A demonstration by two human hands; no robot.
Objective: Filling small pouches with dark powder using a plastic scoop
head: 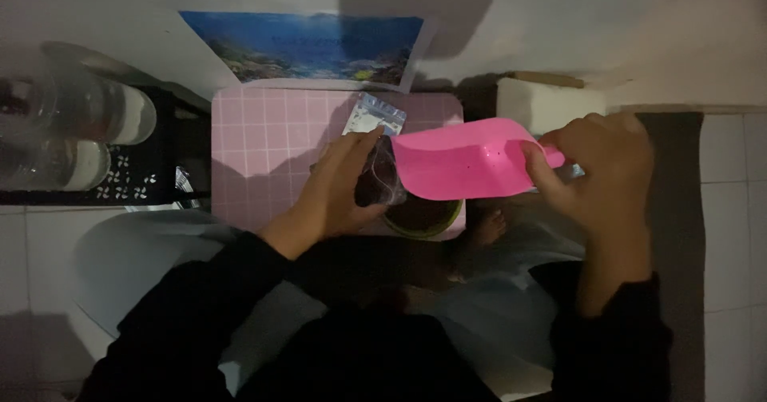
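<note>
Pink gridded tabletop (264, 142): left hand (339, 190) closed around small clear zip bag (382, 180), right hand (595, 170) gripping pink scoop (463, 158) tipped at bag's mouth, above green-rimmed bowl (423, 218).

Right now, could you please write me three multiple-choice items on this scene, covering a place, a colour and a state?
1. Where is the clear bag?
A. in the left hand
B. on the floor
C. in the black crate

2. What colour is the scoop?
A. green
B. pink
C. white

3. How is the right hand?
A. flat on the table
B. open and idle
C. gripping the scoop's handle

Answers: 1 A, the fingers wrap the bag; 2 B, it is bright pink; 3 C, the fingers close on the handle.
</note>
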